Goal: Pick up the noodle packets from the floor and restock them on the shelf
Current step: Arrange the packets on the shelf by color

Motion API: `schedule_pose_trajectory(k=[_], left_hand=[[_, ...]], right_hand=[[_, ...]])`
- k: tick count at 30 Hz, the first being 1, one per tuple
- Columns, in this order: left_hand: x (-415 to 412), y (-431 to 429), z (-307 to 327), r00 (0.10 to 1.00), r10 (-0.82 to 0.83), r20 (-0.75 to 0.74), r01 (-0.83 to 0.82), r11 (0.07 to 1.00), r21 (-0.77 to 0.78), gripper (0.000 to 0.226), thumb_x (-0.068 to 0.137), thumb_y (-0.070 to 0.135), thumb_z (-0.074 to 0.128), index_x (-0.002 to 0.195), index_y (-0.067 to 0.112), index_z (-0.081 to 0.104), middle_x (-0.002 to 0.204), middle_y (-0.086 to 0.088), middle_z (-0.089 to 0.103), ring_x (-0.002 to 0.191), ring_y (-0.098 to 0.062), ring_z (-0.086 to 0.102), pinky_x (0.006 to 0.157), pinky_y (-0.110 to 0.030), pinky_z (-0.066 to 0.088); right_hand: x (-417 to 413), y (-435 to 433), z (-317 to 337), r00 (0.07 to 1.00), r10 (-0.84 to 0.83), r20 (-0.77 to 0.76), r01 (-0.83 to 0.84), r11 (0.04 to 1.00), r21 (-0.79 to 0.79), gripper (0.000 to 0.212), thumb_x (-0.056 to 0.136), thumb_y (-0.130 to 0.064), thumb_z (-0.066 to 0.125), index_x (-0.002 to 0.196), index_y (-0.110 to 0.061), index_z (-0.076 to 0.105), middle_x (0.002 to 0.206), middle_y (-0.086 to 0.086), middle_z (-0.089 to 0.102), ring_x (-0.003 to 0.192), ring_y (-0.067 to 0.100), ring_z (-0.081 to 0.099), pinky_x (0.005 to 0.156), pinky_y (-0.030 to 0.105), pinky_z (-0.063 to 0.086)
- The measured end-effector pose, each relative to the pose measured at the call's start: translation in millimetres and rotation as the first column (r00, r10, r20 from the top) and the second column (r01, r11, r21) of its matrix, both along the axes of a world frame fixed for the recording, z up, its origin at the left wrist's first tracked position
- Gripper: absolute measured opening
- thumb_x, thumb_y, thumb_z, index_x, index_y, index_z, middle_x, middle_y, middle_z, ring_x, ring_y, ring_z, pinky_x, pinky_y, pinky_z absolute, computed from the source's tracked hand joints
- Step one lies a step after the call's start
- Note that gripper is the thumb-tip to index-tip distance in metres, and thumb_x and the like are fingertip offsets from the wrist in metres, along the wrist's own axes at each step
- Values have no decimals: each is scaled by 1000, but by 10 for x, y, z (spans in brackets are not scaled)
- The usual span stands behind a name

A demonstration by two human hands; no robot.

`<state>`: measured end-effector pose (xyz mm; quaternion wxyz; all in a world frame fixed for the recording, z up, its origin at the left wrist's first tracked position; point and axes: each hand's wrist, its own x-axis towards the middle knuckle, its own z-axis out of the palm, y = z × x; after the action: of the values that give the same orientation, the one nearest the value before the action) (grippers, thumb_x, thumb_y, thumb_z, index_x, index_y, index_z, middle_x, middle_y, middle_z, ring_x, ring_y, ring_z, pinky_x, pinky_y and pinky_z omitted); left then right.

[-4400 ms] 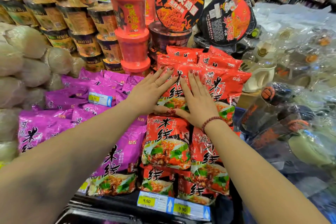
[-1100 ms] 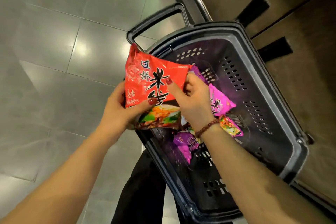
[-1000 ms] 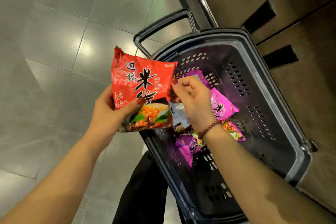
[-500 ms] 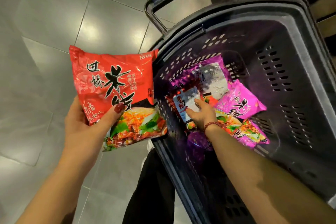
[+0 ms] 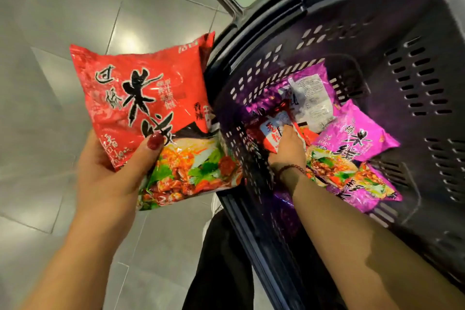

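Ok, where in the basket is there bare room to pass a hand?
The basket floor is bare between the purple packets and the slotted right wall, and at the near end. Crowded: left-middle, where the right hand touches a small red packet; the left hand holds a large red packet outside.

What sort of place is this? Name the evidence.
Probably a shop: a dark plastic shopping basket holds purple noodle packets, the left hand grips a red noodle packet, and the floor is grey tile.
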<state>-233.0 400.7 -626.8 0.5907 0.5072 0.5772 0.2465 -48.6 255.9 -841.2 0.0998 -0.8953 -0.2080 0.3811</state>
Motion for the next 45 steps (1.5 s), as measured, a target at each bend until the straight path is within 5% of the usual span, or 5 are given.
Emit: schedule_pose_trajectory(k=[8,19,29,36,45], left_hand=[[110,-1,260,994,-38,-101,33,998,-59,52,65,37,77,113,25,61,100,7,74,94,-14,71,71,-24,58],[383,-269,1768,991,-99,-91,79,976,-202,26,83,4,72,96,25,61,103,-8,70,96,-31,67,90,-50,53],[873,-229,3762,880,-452,148,472,868,-153,30,81,-1,72,105,13,60,90,-10,70,70,-23,66,46,-20,53],[1345,-607,4384,726,-652,220,662,749,35,77,44,45,93,110,19,65,92,-1,74,89,-25,67,80,-39,52],[1980,-1573,4668,574,-784,236,791,605,86,46,45,27,96,85,26,72,76,10,75,87,-21,66,76,-33,50]], right_hand=[[214,-192,1098,911,-281,-303,356,905,232,40,85,1,65,122,-10,54,95,-2,63,84,16,62,76,28,46],[446,-603,4178,261,-290,-921,953,226,199,76,34,-32,99,101,-8,73,100,14,73,87,27,72,67,37,59],[254,-949,6069,366,-114,-924,931,36,364,72,55,-20,92,119,-6,64,112,21,68,88,32,70,75,42,58],[471,-1338,6709,396,-357,-846,875,-132,466,74,43,-9,76,115,-1,59,95,24,70,81,30,70,73,38,55],[587,-2658,7301,641,-619,-454,723,288,629,49,79,-42,68,122,-34,47,111,-13,62,94,-3,61,73,12,47]])
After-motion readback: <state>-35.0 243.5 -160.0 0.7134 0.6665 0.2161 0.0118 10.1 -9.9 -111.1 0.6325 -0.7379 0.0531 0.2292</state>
